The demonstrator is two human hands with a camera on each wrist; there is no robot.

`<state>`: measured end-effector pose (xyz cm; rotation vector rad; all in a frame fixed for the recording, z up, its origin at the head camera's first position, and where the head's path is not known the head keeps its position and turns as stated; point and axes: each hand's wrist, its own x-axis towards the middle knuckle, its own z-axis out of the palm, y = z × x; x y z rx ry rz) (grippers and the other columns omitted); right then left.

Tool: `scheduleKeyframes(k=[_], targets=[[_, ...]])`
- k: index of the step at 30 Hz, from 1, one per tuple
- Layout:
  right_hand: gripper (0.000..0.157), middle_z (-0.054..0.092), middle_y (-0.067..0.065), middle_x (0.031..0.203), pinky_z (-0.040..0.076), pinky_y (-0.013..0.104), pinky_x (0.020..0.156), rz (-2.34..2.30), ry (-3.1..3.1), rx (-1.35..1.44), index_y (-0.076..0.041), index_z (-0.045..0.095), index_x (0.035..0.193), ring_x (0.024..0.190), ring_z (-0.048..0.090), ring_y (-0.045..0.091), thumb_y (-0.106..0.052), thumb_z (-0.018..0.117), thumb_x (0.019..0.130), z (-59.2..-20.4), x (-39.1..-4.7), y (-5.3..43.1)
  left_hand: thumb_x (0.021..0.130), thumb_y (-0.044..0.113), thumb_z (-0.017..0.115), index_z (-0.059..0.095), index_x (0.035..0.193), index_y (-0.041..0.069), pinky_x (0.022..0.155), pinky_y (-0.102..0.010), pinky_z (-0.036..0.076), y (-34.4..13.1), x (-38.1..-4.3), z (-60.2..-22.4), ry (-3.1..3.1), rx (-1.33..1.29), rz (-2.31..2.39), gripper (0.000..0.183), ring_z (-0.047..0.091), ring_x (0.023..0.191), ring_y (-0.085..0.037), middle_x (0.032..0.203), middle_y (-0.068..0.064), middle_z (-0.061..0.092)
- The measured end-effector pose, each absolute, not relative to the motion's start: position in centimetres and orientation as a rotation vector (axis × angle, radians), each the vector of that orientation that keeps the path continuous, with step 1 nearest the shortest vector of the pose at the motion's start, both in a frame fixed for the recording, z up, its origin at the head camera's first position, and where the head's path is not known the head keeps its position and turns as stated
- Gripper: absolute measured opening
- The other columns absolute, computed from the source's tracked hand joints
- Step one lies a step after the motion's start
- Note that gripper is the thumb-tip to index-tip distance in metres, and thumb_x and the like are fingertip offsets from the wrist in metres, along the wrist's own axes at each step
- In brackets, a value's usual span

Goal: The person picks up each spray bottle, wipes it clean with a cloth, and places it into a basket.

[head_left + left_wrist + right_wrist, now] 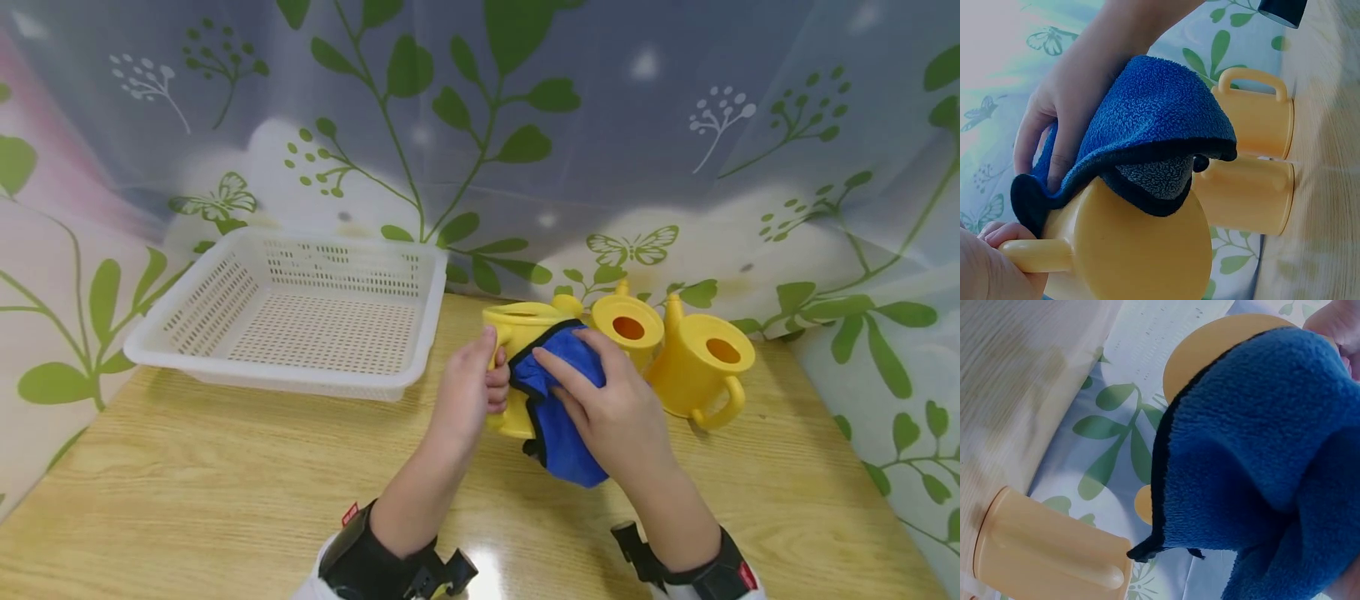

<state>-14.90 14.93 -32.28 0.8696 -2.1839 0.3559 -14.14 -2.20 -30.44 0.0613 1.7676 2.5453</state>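
A yellow watering can (514,418) is held up over the table, and my left hand (463,390) grips its handle. In my right hand (628,417) is a blue cloth (564,442) with black edging, pressed against the side of the can. The left wrist view shows the can's smooth base (1141,256) and the cloth (1154,106) draped over its side, its grey underside showing at a fold. In the right wrist view the cloth hides most of the can and of the right hand.
Two more yellow watering cans, one (636,348) behind the held can and one (675,379) to its right, stand on the wooden table (225,467). At the left back sits a white plastic basket (281,377). A leaf-patterned curtain (600,167) hangs behind.
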Motion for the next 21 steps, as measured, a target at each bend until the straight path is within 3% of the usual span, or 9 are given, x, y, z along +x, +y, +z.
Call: scheduleKeyframes(k=[9, 21], targets=[[0.045, 0.05, 0.024, 0.119, 0.051, 0.048, 0.075, 0.31, -2.165, 0.896, -0.024, 0.054, 0.125, 0.097, 0.055, 0.037, -0.051, 0.038, 0.093, -32.48, -14.94, 14.58, 0.099, 0.035, 0.034, 0.039, 0.073, 0.011, 0.045, -0.02, 0.02, -2.52, -14.07, -30.24, 1.757, 0.034, 2.559, 0.035, 0.021, 0.045, -0.007, 0.053, 0.007, 0.023], [0.029, 0.056, 0.019, 0.113, 0.052, 0.045, 0.074, 0.33, -2.098, 0.904, -0.025, 0.063, 0.115, 0.091, 0.058, 0.034, -0.038, 0.052, 0.092, -32.59, -14.89, 14.08, 0.099, 0.034, 0.034, 0.038, 0.073, 0.011, 0.045, -0.019, 0.02, -2.61, -14.21, -30.2, 1.77, 0.029, 2.576, 0.034, 0.02, 0.045, -0.007, 0.053, 0.007, 0.023]])
